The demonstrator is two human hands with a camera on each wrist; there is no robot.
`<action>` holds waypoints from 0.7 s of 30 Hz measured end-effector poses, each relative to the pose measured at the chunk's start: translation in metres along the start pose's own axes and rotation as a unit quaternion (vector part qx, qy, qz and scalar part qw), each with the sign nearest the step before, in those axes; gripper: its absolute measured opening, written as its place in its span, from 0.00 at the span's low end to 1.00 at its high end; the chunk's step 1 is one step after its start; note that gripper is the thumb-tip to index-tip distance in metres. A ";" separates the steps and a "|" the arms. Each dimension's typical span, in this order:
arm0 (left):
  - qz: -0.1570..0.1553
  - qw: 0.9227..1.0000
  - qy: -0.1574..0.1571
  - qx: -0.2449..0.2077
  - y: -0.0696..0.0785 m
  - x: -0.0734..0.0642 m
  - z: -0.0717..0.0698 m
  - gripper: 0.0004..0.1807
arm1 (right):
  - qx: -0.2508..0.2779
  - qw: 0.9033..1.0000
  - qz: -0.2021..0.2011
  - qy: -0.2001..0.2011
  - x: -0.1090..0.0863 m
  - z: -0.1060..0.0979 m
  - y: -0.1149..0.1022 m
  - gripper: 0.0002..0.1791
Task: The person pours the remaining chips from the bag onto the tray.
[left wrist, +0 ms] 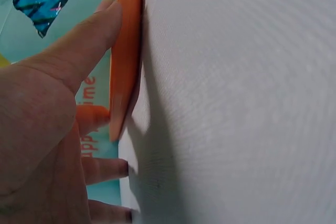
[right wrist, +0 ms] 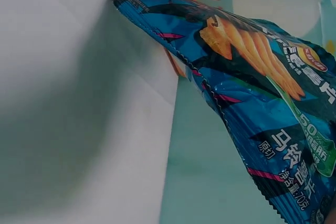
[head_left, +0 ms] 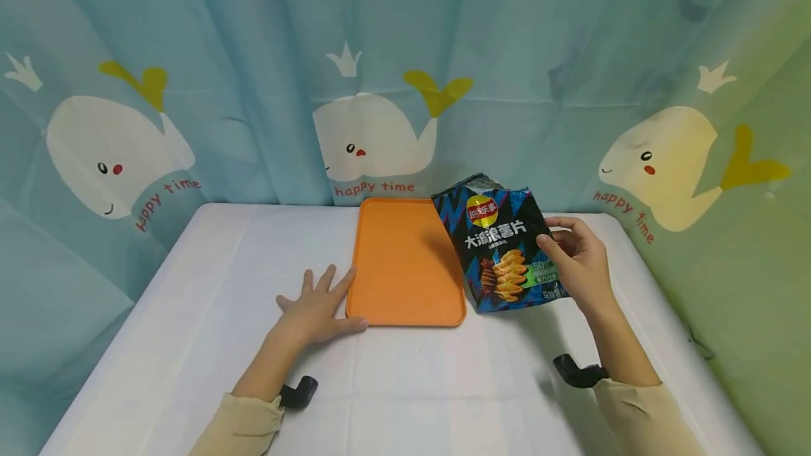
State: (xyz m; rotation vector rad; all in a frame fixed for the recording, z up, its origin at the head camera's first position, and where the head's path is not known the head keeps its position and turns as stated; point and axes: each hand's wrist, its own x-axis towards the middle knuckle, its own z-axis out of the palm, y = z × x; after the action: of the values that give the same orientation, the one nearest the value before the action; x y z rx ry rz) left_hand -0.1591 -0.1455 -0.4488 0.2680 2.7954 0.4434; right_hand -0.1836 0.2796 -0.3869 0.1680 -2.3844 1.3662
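Observation:
A blue and black bag of potato chips (head_left: 500, 252) is tilted over the right edge of an orange tray (head_left: 405, 266). My right hand (head_left: 583, 262) grips the bag by its right side, thumb on the front. In the right wrist view the bag (right wrist: 247, 77) fills the right half, its crimped bottom edge above the white cloth. With spread fingers, my left hand (head_left: 317, 312) touches the tray's left edge. The left wrist view has the left thumb (left wrist: 89, 40) against the side of the tray (left wrist: 127, 51), while other fingertips reach down to the cloth.
The table (head_left: 405, 385) is covered with a white cloth. Behind it hangs a blue curtain (head_left: 266, 34) with printed whales, running along the back and both sides. A black strap mount (head_left: 299, 393) sits at the left wrist, another (head_left: 578, 371) at the right.

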 end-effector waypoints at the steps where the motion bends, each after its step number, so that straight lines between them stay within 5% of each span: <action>1: 0.000 1.000 0.001 0.000 0.000 0.000 0.000 0.57 | -0.011 1.000 -0.013 -0.005 0.002 0.000 -0.001 0.18; 9: 0.000 1.000 0.006 0.003 0.000 0.001 0.001 0.57 | -0.042 0.994 -0.089 -0.036 0.014 0.002 -0.016 0.18; 21: -0.009 1.000 -0.001 0.005 0.002 0.001 -0.001 0.57 | -0.053 0.990 -0.116 -0.059 0.024 0.009 -0.030 0.17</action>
State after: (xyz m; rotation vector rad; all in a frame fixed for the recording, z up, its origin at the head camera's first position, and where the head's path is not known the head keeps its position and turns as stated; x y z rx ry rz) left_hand -0.1605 -0.1440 -0.4477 0.2451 2.7961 0.4233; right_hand -0.1999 0.2584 -0.3579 0.4941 -2.4357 1.1487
